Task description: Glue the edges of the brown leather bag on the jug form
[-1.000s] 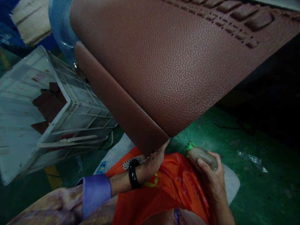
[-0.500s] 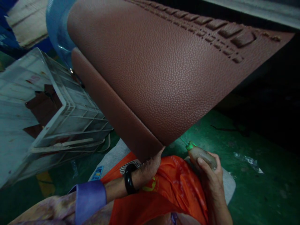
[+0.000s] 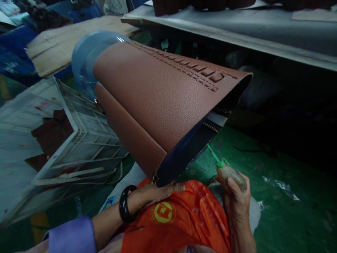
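Deep shadow swallows the area under the bench [image 3: 263,38] at 2 o'clock, the top frame edge crops the brown items [image 3: 192,3] on it, and the far end of the brown leather piece [image 3: 152,95] is lost against a clear bluish rounded form [image 3: 81,66] at 10 o'clock. The leather piece itself spans the middle, slanting from 11 o'clock to 5 o'clock: pebbled, with thick raised stitching along its upper side, a smoother folded band along its lower left side, and its near mouth gaping to show a dark lining [image 3: 181,161]. At 6 o'clock the left hand [image 3: 160,192] lies with fingers stretched nearly straight at the mouth's lower corner; whether it pinches that corner I cannot tell. At 4 o'clock the right hand [image 3: 239,196] is curled around a cloudy squeeze bottle [image 3: 231,175] with a green neck, its thin nozzle [image 3: 212,152] pointing at the lining's lower edge; contact there is too fine to judge, and the bottle's contents are hard to make out. At 9 o'clock a stained pale plastic crate [image 3: 72,131], cut by the left edge, stands tilted in view, with folded brown pieces [image 3: 54,131] inside.
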The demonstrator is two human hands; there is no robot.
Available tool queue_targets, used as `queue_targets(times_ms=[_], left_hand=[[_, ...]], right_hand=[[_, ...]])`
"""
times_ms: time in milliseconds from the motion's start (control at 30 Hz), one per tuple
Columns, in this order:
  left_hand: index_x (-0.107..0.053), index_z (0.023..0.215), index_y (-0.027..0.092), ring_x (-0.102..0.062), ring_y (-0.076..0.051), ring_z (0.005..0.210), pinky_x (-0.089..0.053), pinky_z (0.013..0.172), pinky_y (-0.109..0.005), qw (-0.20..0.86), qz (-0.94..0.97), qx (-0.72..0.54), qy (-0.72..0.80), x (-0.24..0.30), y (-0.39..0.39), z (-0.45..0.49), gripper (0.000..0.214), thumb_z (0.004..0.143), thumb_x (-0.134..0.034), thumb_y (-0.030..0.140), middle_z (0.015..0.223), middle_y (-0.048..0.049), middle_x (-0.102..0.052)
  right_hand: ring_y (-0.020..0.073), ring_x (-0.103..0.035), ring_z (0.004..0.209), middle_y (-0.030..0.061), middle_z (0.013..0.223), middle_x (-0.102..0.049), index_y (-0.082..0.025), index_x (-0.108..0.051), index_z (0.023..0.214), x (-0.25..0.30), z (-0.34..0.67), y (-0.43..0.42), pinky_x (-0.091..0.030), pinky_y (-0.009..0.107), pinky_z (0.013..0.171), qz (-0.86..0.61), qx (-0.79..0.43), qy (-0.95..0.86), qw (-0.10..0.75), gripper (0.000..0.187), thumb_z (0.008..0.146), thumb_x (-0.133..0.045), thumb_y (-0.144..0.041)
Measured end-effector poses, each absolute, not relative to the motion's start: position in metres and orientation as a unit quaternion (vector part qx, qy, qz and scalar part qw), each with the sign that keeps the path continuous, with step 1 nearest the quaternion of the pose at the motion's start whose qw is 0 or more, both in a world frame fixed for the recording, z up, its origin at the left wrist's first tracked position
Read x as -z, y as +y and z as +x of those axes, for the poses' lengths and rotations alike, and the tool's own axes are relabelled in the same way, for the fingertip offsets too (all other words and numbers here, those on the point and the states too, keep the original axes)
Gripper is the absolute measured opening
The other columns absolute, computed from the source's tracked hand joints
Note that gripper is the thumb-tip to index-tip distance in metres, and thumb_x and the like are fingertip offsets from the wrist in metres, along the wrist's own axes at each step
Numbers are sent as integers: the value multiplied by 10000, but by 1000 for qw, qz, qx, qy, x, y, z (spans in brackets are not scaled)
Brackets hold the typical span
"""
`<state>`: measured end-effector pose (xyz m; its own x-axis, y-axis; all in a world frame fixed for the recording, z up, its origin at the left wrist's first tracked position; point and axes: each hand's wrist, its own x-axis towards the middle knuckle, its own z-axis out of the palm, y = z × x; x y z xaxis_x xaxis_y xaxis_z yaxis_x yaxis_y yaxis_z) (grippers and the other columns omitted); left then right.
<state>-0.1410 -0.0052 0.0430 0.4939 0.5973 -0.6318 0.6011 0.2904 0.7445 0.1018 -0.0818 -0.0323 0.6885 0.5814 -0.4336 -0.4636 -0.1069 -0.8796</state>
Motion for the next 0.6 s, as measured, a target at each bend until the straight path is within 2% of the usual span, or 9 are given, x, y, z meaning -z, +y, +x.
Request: queue_targets(times_ms=[67,133,233,300,333,400,467,533,600], left_hand=[[-553,1378,171,-595,-299,1221,-503,1025,-409,643,598,73,473,-62,3,-150,848,685,-749,619,1400,-140,-585],[-596,1320,150,-650,-291,1107,-555,890,-346,653,598,169,434,-91,8,-158,874,602,-823,593,1310,-137,-648],[-739,1097,180,-713,-220,917,-555,789,-262,661,625,225,350,-154,19,-163,488,704,-808,462,1044,-47,-768],[-766,988,225,-727,-144,852,-546,792,-233,654,689,60,307,-198,38,-160,181,835,-698,294,944,50,-782],[-756,964,247,-725,-102,801,-534,745,-216,597,736,-110,299,-217,53,-155,186,879,-597,202,923,106,-772],[-723,987,239,-701,-62,851,-475,863,-260,303,761,-407,405,-244,93,-141,329,907,-413,163,887,153,-717],[-669,1169,112,-621,-173,1137,-377,959,-301,88,843,-371,378,-255,136,-125,458,847,-377,255,1124,75,-654],[-628,1154,-52,-489,-247,1272,-307,914,-363,21,913,-215,345,-254,169,-114,672,810,-160,287,1066,0,-569],[-604,1154,-44,-478,-261,1281,-310,948,-397,-11,921,-150,360,-247,182,-111,676,840,-178,376,1057,-31,-512]], right_hand=[[187,-635,701,-30,863,-617,-247,-502,984,31,101,-82,-576,393,665,-611,-401,-42,681,584,544,-861,-383],[191,-640,738,-25,896,-619,-251,-507,994,29,101,-84,-581,398,681,-594,-406,-38,693,559,566,-848,-368],[192,-630,752,-8,934,-617,-244,-533,982,28,103,-88,-573,390,669,-565,-411,-22,715,514,575,-832,-344],[195,-623,761,-1,953,-615,-242,-551,969,28,105,-91,-559,381,664,-549,-411,-10,728,485,577,-819,-340],[196,-620,766,-2,959,-614,-245,-556,963,29,106,-92,-550,379,669,-545,-410,-7,731,469,581,-810,-342],[202,-619,784,-14,969,-614,-260,-558,958,29,108,-94,-535,387,695,-544,-410,-10,732,434,602,-790,-347],[206,-619,795,-25,974,-613,-275,-555,964,30,108,-95,-524,402,727,-549,-412,-17,727,406,627,-772,-344],[208,-621,797,-24,976,-614,-278,-553,973,29,108,-95,-521,408,739,-555,-413,-20,722,402,639,-768,-340],[206,-623,798,-12,987,-618,-270,-559,983,28,107,-95,-526,398,732,-555,-414,-13,721,420,631,-781,-329]])
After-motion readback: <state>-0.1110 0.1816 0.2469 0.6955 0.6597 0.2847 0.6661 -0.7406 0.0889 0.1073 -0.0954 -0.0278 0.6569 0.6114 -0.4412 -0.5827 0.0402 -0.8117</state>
